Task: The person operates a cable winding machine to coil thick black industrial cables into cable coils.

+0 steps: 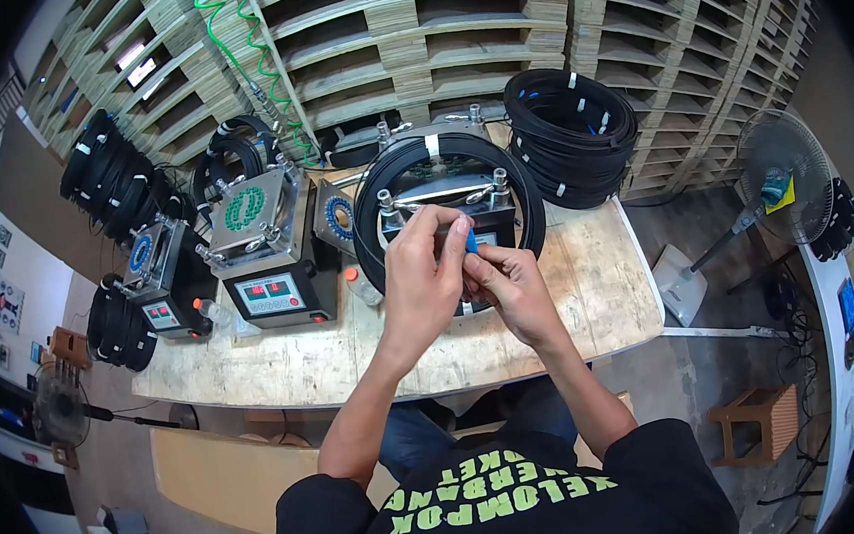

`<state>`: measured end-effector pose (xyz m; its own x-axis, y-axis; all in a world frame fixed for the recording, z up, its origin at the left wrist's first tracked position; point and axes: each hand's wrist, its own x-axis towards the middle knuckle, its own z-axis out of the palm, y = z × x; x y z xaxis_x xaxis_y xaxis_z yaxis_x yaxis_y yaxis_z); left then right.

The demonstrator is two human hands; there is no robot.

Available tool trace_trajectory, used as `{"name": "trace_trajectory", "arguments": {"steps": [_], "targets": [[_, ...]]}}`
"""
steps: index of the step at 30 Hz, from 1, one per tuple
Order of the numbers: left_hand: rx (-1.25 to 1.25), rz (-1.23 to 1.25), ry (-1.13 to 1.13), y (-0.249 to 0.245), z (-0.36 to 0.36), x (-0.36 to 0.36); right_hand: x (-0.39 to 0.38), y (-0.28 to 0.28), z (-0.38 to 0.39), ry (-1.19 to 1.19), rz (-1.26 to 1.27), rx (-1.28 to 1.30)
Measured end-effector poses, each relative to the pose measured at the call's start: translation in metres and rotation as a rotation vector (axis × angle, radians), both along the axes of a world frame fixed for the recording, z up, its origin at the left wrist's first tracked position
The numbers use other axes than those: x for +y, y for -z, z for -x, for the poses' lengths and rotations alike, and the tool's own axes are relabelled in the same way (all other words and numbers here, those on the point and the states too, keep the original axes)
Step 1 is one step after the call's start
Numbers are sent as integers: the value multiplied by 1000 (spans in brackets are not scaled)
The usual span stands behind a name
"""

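My left hand (422,279) is closed in a pinch at a small blue connector (471,242), its thumb and index finger together at the top of it. My right hand (516,295) pinches the same connector from below and the right, fingertips close to the left ones. What lies between the lower fingers is hidden. Right behind my hands stands a coil of black cable (532,193) with a white tie at its top, leaning in front of a metal polishing machine (498,201). A small bottle with an orange cap (361,287) stands beside my left hand.
Two more machines with red displays, a larger one (273,291) and a smaller one (161,308), stand on the left of the wooden table (590,304). Stacked black cable coils (573,145) rest at the right back. Wooden pallets (418,27) rise behind; a fan (781,174) stands right.
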<state>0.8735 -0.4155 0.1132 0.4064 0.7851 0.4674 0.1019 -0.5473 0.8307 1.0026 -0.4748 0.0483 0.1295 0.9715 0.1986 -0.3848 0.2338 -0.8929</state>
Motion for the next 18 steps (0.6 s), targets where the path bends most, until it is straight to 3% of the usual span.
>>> {"name": "trace_trajectory", "arguments": {"steps": [4,6,11,13,18], "targets": [[-28,-232,-223,4,-11,5,-2,-6,7,57,17,-74],[-224,200,-111,-12,-10,2,-5,2,10,18,-4,-126],[-316,143,4,0,-5,13,-5,-11,7,23,32,78],[-363,191,57,15,9,27,-7,-10,2,48,29,16],[-322,339,-162,79,96,66,-10,-7,-14,63,70,-159]]}}
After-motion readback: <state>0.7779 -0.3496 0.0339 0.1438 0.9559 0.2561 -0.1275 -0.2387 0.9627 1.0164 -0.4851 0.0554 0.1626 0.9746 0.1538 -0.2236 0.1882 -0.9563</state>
